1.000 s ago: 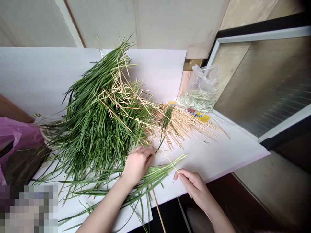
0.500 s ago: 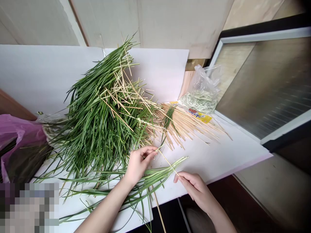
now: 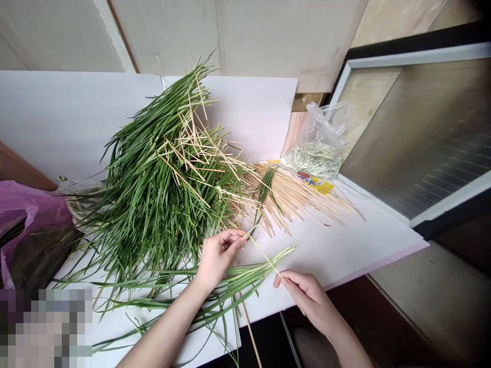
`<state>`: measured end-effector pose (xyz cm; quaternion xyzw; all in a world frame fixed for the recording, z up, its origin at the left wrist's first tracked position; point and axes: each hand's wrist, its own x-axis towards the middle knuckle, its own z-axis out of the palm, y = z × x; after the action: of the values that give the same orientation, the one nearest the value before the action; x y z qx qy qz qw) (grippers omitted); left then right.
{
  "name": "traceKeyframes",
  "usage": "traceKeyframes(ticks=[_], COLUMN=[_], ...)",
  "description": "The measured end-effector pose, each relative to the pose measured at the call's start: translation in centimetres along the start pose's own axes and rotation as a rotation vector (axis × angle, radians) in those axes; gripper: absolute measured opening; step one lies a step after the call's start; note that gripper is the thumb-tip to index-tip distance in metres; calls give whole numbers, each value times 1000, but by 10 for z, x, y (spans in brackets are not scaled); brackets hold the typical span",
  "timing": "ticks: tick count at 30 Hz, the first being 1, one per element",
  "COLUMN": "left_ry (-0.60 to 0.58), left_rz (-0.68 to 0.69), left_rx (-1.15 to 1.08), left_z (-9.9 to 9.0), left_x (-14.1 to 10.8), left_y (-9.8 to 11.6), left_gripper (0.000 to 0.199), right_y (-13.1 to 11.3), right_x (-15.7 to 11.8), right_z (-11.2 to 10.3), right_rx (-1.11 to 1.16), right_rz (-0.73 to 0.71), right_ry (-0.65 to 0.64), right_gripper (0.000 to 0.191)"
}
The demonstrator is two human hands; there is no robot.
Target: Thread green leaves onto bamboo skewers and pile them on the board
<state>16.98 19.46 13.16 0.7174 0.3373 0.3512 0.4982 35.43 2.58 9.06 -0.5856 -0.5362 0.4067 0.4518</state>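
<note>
My right hand (image 3: 307, 296) is closed in a pinch on the lower end of a thin bamboo skewer (image 3: 264, 255). Opposite it, my left hand (image 3: 219, 255) pinches a green chive (image 3: 251, 232) at the skewer's far tip; the fingers partly hide it, and I cannot tell whether the tip has gone through. Beneath both hands lies a loose bunch of long chives (image 3: 255, 273), pale ends to the right. Another skewer (image 3: 249, 329) sticks out past the table's front edge below them.
A tall pile of chives (image 3: 153, 174) with finished-looking skewers (image 3: 195, 143) on top fills the left. Many bare skewers (image 3: 295, 199) are spread at the right, beside a clear bag (image 3: 318, 156) of pale strips. A purple bag (image 3: 38, 207) sits far left; a framed glass panel (image 3: 418, 133) stands right.
The chive at my left fingertips has shifted slightly against the skewer's tip, and my left hand has edged a little left. My right hand stays nearly still.
</note>
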Motion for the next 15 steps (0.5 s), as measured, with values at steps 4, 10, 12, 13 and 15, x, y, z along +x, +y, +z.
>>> traceKeyframes(ticks=[4,10,12,13,15], left_ry=[6,33,44,49,48], left_rz=[10,17,16,16,15], left_rx=[7,28,33,33,33], left_z=[0,1,1,1,1], left_x=[-1,-2,-2,-2,-2], left_y=[2,2,1,1,1], left_gripper=[25,23,23,23,23], right_y=[0,0,0,0,0], right_x=[0,0,0,0,-1], right_z=[1,1,1,1,1], right_rx=[4,14,14,13,12], right_rz=[3,-3,-3,-2,1], right_ry=[9,11,9,8,9], right_gripper=[40,39,40,40,40])
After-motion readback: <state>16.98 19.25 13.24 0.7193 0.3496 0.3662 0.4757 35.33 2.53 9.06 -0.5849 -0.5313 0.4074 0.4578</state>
